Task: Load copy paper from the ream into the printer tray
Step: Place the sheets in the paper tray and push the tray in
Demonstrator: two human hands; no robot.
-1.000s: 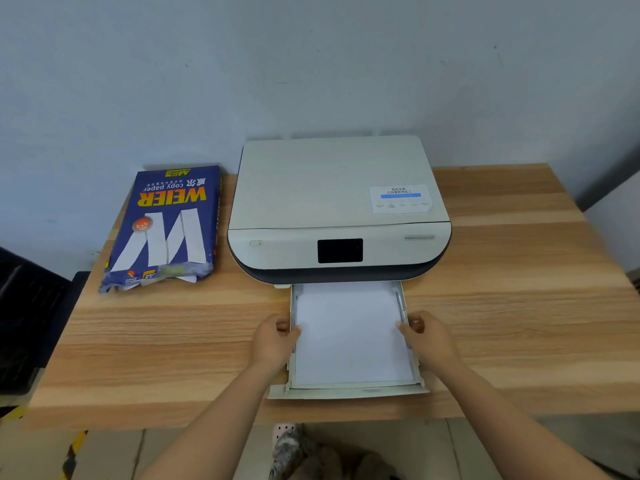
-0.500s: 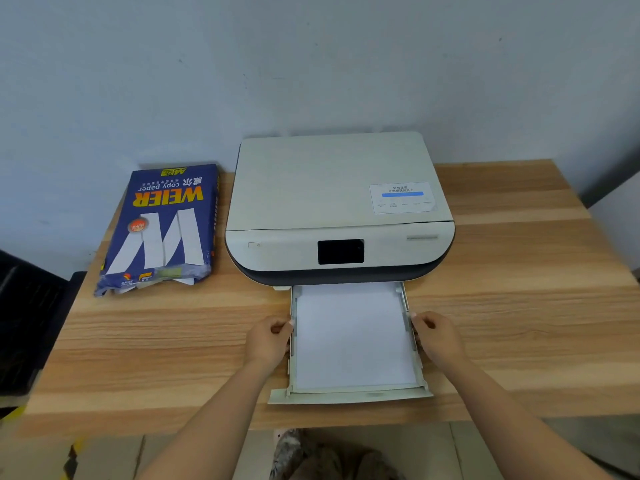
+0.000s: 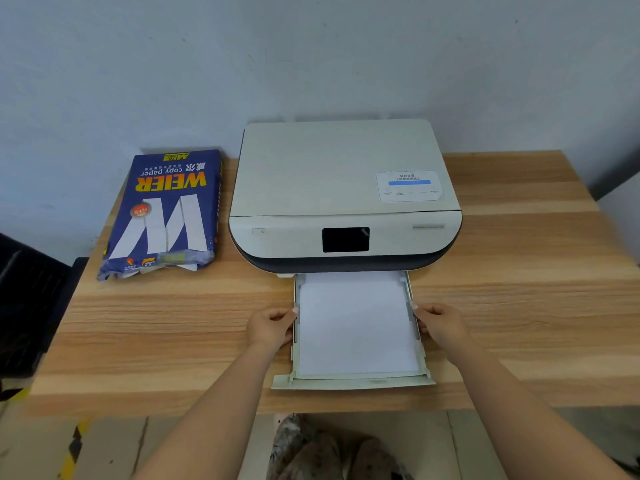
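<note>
White paper (image 3: 356, 323) lies between hands apparently gripping tray (image 3: 353, 382).

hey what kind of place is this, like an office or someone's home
Probably a small office or home work corner; I can't tell which. A printer sits on a wooden desk against a plain wall, with an opened ream of copy paper beside it.

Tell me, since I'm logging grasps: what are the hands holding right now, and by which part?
Both hold the pulled-out printer tray by its side rails: left hand on the left rail, right hand on the right, fingers at the rails midway along. The paper lies inside.
</note>
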